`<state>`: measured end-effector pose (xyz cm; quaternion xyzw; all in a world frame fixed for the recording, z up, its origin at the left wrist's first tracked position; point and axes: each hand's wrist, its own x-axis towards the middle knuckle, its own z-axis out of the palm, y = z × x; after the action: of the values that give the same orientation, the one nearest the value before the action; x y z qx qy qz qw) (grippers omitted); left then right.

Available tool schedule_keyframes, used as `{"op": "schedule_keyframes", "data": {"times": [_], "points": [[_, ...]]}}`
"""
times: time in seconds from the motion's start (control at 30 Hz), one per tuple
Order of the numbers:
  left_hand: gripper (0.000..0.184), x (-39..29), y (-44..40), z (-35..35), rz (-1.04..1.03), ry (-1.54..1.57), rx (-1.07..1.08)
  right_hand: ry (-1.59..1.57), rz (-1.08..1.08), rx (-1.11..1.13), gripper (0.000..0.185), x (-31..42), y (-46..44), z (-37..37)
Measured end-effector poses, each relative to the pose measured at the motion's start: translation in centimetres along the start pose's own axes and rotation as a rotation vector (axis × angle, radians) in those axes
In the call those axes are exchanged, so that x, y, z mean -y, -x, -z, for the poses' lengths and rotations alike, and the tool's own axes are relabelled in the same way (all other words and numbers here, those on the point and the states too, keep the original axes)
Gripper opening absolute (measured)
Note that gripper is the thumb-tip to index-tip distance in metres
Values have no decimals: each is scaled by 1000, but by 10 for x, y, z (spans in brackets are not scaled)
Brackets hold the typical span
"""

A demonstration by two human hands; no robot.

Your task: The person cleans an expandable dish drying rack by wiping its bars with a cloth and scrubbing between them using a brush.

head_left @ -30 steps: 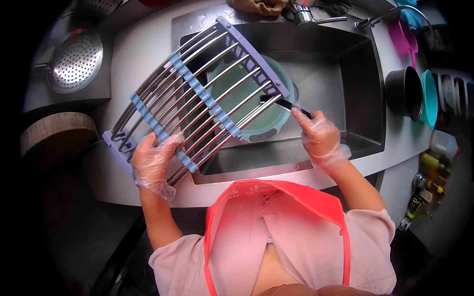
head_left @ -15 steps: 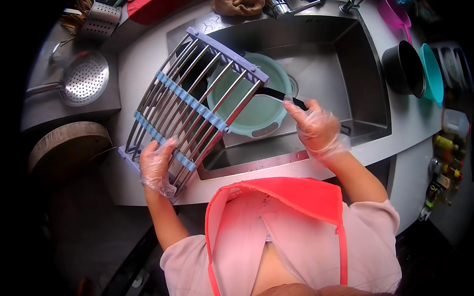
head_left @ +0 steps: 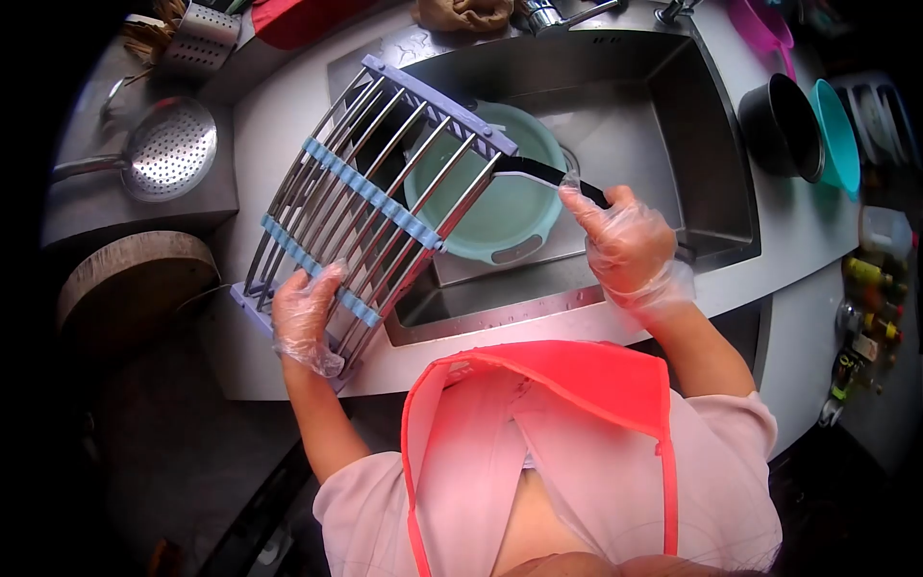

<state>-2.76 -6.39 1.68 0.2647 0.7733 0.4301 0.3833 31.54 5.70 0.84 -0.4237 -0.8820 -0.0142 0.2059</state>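
A slatted dish rack (head_left: 370, 197) of steel rods, with lilac end bars and two pale blue crosspieces, is held tilted over the left part of the sink. My left hand (head_left: 306, 322), in a clear plastic glove, grips its lower end. My right hand (head_left: 630, 245), gloved the same way, is closed round a long black-handled tool (head_left: 543, 173), index finger or thumb along the handle. The tool's far end meets the rack's right edge; its head is hidden there. Below the rack, a pale green basin (head_left: 534, 216) holding water sits in the sink.
The steel sink (head_left: 711, 154) has a tap (head_left: 543, 14) behind it. A perforated skimmer (head_left: 171, 149) and a round wooden board (head_left: 139, 279) are at the left. A black pot (head_left: 781, 130), a turquoise bowl (head_left: 836, 139) and a pink dipper (head_left: 764, 24) stand at the right.
My right hand has shifted slightly to the right with the black-handled tool, and more of the handle shows. The rack and my left hand have hardly moved.
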Motion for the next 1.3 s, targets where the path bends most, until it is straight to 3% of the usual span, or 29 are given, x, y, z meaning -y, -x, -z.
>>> {"op": "schedule_keyframes", "data": {"times": [0.2, 0.3, 0.4, 0.5, 0.57, 0.67, 0.8, 0.9, 1.0, 1.13, 1.2, 1.3], "points": [[22, -2, 1, 0, 9, -40, 20, -13, -76, 77, 52, 11, 2, -21], [21, 0, 2, 1, 8, -22, 14, -39, -91, -14, 53, 13, 7, -18], [22, -8, 5, -2, 45, -110, 14, -42, -160, 81, 54, 19, 5, -31], [22, -4, 2, 2, 85, -160, 26, -77, -203, 163, 44, 29, 4, -34], [20, -6, 6, -4, 48, 26, 65, -139, -189, 32, 44, 38, -1, -26], [20, 4, 2, 4, 35, 68, 128, -99, -209, 59, 45, 27, -5, -42], [19, -5, 6, -3, 72, 97, 79, -32, -222, 85, 43, 32, -6, -31], [18, -12, 8, 4, 127, -25, 121, -91, -182, -22, 40, 31, -20, -38], [16, -4, 4, 6, 32, -153, 80, -104, -151, 52, 36, 31, -17, -59], [15, -17, 11, 1, 127, -76, 87, -148, -257, 127, 33, 41, -15, -46], [17, -14, 6, 0, 88, -72, 86, -182, -215, 54, 35, 37, -27, -56], [17, -15, 6, -2, 107, -103, 65, -142, -235, 171, 35, 34, -11, -64]]}}
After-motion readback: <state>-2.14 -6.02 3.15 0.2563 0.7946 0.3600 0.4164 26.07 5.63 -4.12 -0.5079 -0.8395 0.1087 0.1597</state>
